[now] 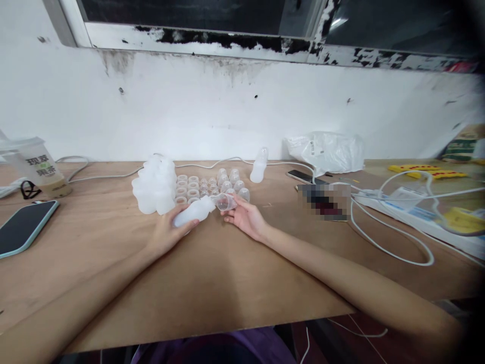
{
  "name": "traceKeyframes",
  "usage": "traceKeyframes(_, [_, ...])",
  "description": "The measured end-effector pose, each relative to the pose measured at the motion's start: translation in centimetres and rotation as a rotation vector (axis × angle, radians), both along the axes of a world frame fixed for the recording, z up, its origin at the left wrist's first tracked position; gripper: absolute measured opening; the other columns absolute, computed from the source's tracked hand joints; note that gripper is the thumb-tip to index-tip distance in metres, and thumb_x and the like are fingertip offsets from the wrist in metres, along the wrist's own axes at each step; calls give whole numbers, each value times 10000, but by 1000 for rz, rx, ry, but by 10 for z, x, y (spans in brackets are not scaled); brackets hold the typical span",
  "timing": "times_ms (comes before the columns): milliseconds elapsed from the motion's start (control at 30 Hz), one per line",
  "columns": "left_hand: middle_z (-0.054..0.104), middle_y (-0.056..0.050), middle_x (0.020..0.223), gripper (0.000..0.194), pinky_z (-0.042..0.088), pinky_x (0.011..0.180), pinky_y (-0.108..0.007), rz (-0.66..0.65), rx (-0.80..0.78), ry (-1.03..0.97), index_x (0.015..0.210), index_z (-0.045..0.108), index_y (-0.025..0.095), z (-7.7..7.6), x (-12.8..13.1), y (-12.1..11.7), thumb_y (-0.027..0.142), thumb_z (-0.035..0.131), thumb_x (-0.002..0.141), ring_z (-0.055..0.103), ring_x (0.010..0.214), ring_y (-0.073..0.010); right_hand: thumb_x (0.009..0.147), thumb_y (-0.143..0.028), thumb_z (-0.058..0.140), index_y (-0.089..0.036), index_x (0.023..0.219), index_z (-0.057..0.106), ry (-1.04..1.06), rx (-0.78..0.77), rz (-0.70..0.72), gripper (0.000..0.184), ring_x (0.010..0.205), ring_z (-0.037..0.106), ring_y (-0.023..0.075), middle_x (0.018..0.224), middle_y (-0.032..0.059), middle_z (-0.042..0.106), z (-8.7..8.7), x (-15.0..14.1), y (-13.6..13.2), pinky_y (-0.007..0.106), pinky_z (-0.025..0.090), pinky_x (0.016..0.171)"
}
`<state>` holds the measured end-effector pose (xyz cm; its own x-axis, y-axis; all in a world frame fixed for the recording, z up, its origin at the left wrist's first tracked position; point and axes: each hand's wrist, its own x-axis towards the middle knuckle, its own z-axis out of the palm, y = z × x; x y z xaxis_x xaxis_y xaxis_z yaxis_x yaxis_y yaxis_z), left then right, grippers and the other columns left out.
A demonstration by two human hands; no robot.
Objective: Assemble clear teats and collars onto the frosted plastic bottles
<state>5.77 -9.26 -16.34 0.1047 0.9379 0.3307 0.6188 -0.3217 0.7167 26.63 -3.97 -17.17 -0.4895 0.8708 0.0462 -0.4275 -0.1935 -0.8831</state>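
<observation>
Over the tabletop (223,283), a white bottle (192,212) is held tilted by the left hand (166,230), which is wrapped around the body; the neck is directed toward the right hand (248,218). A clear cap (226,202) is held at its side by the curled fingers of the right hand, just beside the neck. The bottle is judged light and slightly pliable; it should be gripped around the body without squeezing. The cap is judged thin, stiff and slippery; it should be taken by its sides. Whether cap and neck are touching cannot be determined. The left fingertips are hidden by the bottle. Beyond, the small clear pieces (204,188) are indistinct, and the clustered bottles (155,187) are overlapped.
</observation>
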Motion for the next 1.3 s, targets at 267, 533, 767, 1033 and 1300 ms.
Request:
traceKeyframes(267, [578, -34, 999, 432, 406, 762, -297, -6, 27, 57, 1019, 521, 186, -1, 0, -1, 470, 481, 696, 520, 908, -207, 780, -305, 435, -235, 1012, 411, -66, 181, -16, 243, 809, 558, 120, 1087, 40, 481, 3, -2, -5, 258, 463, 658])
traceKeyframes(533, [570, -23, 1041, 457, 406, 779, -300, -17, 130, 183, 1065, 495, 223, -7, -1, -4, 476, 487, 685, 531, 921, -209, 690, -291, 564, -239, 997, 455, -252, 372, -44, 329, 830, 498, 113, 1072, 30, 450, -3, -4, -8, 241, 483, 646])
traceKeyframes(767, [611, -20, 930, 463, 424, 679, -292, -32, 68, 252, 1068, 499, 229, 1, 3, -14, 477, 490, 676, 567, 806, -214, 646, -240, 613, -237, 1006, 370, -388, 538, 9, 434, 730, 497, 83, 1020, 20, 453, -2, -6, -15, 245, 459, 666])
traceKeyframes(1033, [624, -29, 788, 421, 432, 539, -259, -153, -260, -76, 945, 569, 181, 13, 9, -16, 473, 521, 647, 559, 679, -183, 705, -310, 553, -233, 1024, 327, -496, 655, 9, 398, 669, 465, 74, 1019, 36, 417, 0, -1, -19, 245, 443, 615])
traceKeyframes(1300, [584, -55, 712, 381, 280, 309, -152, -400, -845, -687, 896, 554, 152, 15, 9, -17, 469, 443, 716, 490, 484, -89, 689, -321, 573, -218, 1034, 328, -499, 793, -31, 436, 925, 455, 146, 1048, 54, 414, 12, 2, -22, 302, 402, 794])
